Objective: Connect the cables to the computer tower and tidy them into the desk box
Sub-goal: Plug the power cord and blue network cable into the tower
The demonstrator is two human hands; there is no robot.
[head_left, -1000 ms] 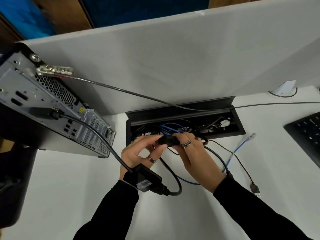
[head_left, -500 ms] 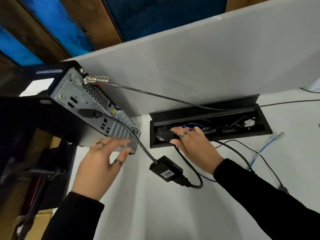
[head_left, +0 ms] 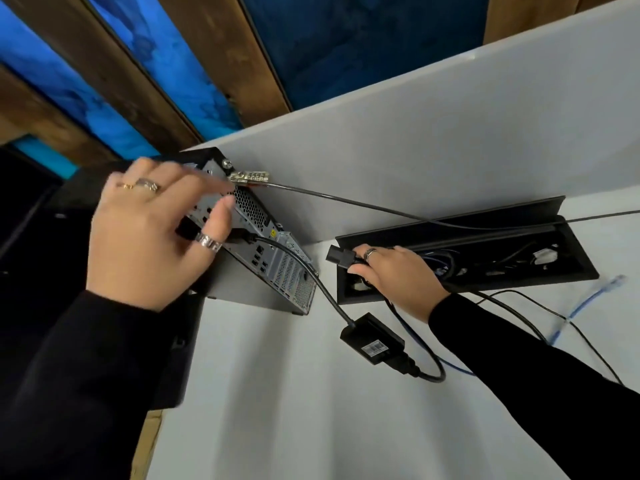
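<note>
Black power plug (head_left: 341, 255) sits in the right hand (head_left: 398, 277), fingers curled round its cable end, plug nose pointing left toward the tower (head_left: 273, 258). Hand is over the left end of the desk box (head_left: 575, 271), lid (head_left: 450, 220) propped open behind it.

Left hand (head_left: 152, 230) is loosely spread, holding nothing, fingertips resting on the tower's rear panel near the top ports; thumb is near a black connector (head_left: 239, 237) already plugged in there. Rings on both hands.

Tower stands at the tabletop (head_left: 277, 410) left edge, against the grey divider (head_left: 415, 133), rear panel facing the camera. Combination lock (head_left: 250, 176) hangs at its top corner, steel cable (head_left: 346, 199) running right across the box lid.

Plugged cable drops to a black adapter (head_left: 372, 339) lying on the tabletop between tower and box. Adapter has a white barcode label, text too small to read. Yellow sticker on the tower panel, also unreadable.

Blue network cable (head_left: 585, 303) lies loose on the tabletop right of the box, clear plug at its end. More cables bundled inside the box, blurred.
</note>
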